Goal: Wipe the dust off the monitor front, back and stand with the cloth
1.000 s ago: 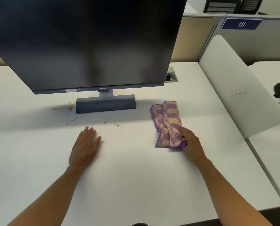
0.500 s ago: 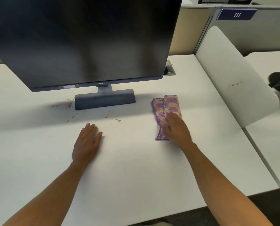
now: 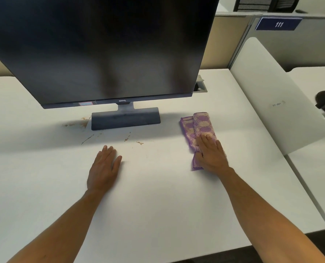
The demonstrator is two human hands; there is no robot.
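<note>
Both hands lie flat: the left hand (image 3: 104, 168) rests empty on the desk (image 3: 157, 196), the right hand (image 3: 211, 155) presses straight fingers on the folded cloth (image 3: 197, 128), likely readying pickup. The monitor (image 3: 104, 48) stands beyond them.

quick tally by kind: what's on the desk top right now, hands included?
Monitors: 1, the monitor on its stand
Cloths: 1, the purple cloth
Hands: 2, the left hand flat on the desk, the right hand flat on the cloth
Total: 4
</note>
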